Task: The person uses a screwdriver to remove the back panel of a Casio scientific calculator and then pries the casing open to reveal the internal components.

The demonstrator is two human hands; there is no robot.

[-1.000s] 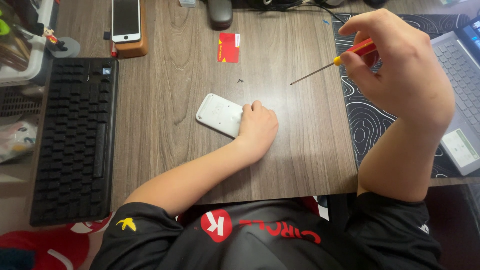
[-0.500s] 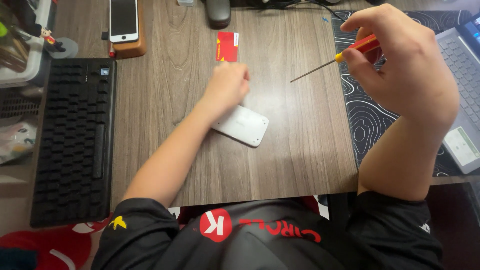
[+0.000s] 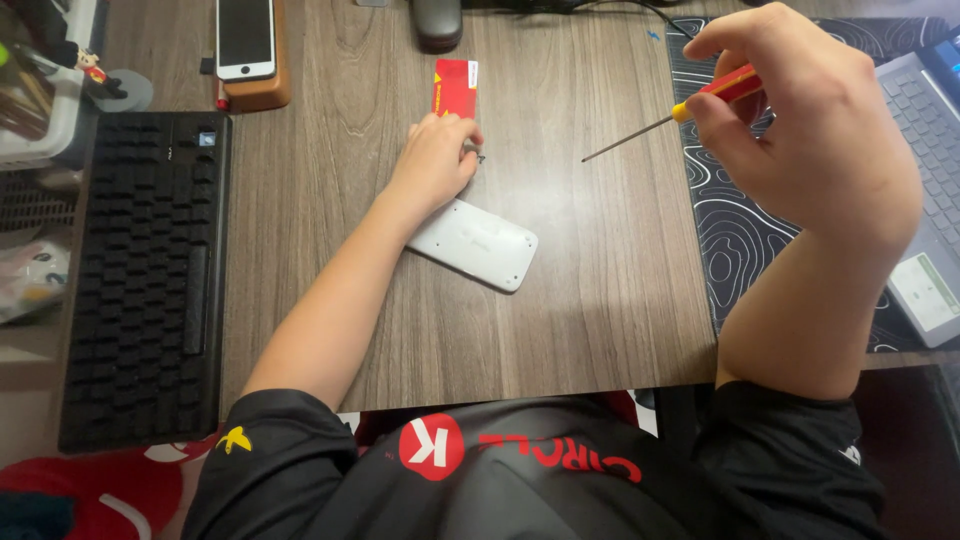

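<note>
Fingers of my left hand press a tiny screw beside the card; my right hand grips the screwdriver tight, tip raised clear of the table.

A wood-grain desk fills the view under even light, with perhaps dark floor beneath its near edge.

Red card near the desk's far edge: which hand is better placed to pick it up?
Left. The left hand already rests at the red card, fingertips at its near edge. The right hand is off to the side, its grip occupied by a screwdriver.
</note>
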